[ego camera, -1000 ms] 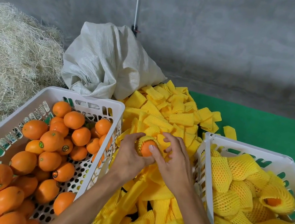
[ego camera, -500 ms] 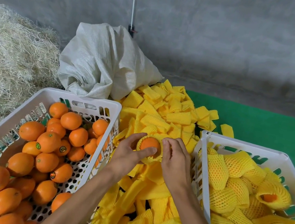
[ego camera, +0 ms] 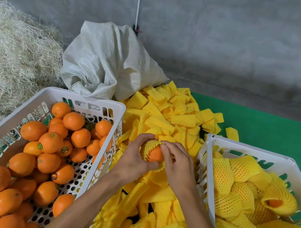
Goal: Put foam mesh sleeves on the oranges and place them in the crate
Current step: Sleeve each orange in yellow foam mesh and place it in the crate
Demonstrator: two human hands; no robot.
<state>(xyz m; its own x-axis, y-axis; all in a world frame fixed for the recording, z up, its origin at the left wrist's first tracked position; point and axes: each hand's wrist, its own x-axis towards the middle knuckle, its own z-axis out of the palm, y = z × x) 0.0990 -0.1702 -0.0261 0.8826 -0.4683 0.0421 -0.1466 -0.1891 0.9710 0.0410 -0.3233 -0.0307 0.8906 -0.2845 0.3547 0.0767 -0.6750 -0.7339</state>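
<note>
Between the two crates, my left hand (ego camera: 134, 160) grips an orange (ego camera: 155, 154) partly covered by a yellow foam mesh sleeve (ego camera: 148, 147). My right hand (ego camera: 178, 166) pinches the sleeve's edge on the orange's right side. Under my hands lies a pile of flat yellow sleeves (ego camera: 167, 115). The white crate on the left (ego camera: 33, 101) holds several bare oranges (ego camera: 52, 141). Several sleeved oranges (ego camera: 240, 190) fill the white crate on the right (ego camera: 248, 148).
A white woven sack (ego camera: 107, 60) lies behind the sleeve pile against the grey wall. A heap of pale straw (ego camera: 9, 54) fills the left. Green matting (ego camera: 267, 130) covers the floor at the right.
The sleeve has been pulled further over the orange, which now shows only at its right side. Both hands stayed in the same spot above the sleeve pile.
</note>
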